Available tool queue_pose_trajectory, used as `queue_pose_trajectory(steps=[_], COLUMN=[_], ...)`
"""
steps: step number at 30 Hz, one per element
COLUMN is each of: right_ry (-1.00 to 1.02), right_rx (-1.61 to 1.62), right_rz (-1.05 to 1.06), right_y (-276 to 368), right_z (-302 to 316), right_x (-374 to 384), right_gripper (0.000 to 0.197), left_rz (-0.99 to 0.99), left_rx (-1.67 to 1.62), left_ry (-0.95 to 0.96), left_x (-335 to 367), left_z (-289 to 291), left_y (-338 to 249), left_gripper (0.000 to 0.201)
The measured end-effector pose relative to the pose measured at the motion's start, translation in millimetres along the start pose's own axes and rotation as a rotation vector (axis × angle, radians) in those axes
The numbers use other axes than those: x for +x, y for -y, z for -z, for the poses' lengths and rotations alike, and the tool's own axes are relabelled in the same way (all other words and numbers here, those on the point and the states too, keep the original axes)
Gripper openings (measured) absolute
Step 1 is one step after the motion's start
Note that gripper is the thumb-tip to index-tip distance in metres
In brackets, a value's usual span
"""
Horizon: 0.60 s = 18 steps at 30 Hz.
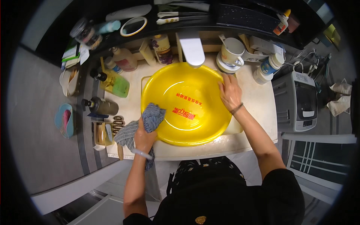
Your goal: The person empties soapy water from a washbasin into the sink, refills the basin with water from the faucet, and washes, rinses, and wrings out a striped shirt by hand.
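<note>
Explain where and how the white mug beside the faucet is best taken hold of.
The best hold is probably the handle of the white mug, with the right hand coming from the near right side. The handle juts toward the person and rightward, while a thin utensil sticks out at the far left rim, making that side more awkward.

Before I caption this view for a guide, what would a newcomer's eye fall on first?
Probably the big yellow basin, mid-counter, with the white faucet at its far edge. Next, the left hand grips a bunched striped cloth at the left rim, while the right hand is at the right rim. A green-and-yellow pump bottle stands out farther left.
</note>
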State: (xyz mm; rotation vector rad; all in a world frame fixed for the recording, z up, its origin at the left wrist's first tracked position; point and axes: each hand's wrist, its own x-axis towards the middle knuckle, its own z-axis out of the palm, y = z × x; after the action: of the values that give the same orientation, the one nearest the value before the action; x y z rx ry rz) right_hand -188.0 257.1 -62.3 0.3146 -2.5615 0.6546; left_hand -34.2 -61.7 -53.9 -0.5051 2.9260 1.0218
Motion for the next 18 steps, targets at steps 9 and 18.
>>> queue_pose_trajectory(steps=[9,18], right_ry=[0.608,0.679], right_rx=[1.178,0.395], right_rz=[-1.178,-0.504], right_y=[-12,-53], right_z=[-78,-129], right_x=[149,137], right_gripper=[0.025,0.032], left_rz=[0.32,0.39], left_rx=[-1.076,-1.607], left_ry=[0.145,0.252], left_x=[10,64], left_z=[54,-39], left_y=[-105,-97], left_gripper=[0.034,0.024])
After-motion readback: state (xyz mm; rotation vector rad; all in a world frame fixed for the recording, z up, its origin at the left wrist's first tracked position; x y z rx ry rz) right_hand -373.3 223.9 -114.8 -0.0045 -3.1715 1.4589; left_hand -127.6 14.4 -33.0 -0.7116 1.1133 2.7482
